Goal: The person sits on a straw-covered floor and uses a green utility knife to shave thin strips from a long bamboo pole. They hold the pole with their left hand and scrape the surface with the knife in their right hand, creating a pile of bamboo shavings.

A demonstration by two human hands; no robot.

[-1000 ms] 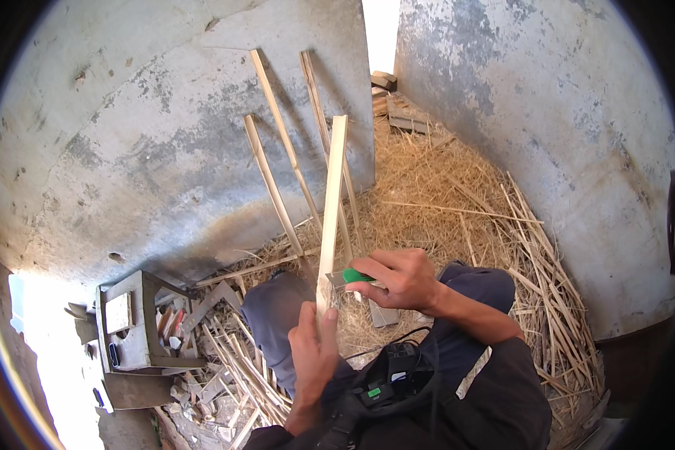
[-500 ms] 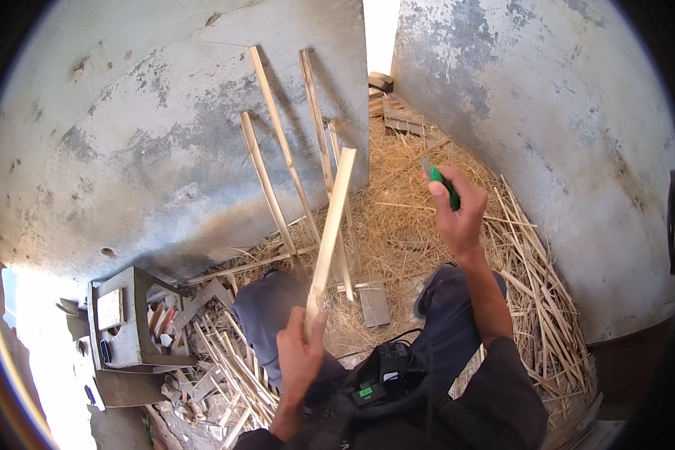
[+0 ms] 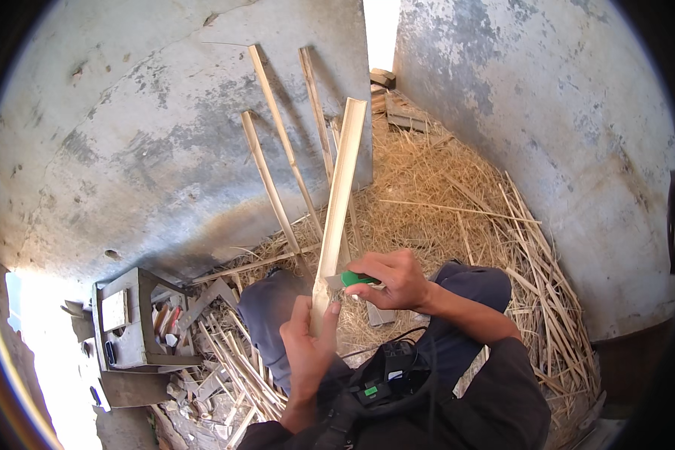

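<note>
Down low, the left hand clamps the foot of a pale bamboo slat standing up over the lap, while the right hand pinches a green-handled knife, probably blade-first, against its edge. Light, stiff and splintery, the slat looks best gripped near its base, with 3 more strips leaning on the wall above straw.

The left hand is gripping the lower end of a bamboo strip pointing toward 12 o'clock. The right hand is pressing a green-handled knife against the strip at its 3 o'clock side.
</note>
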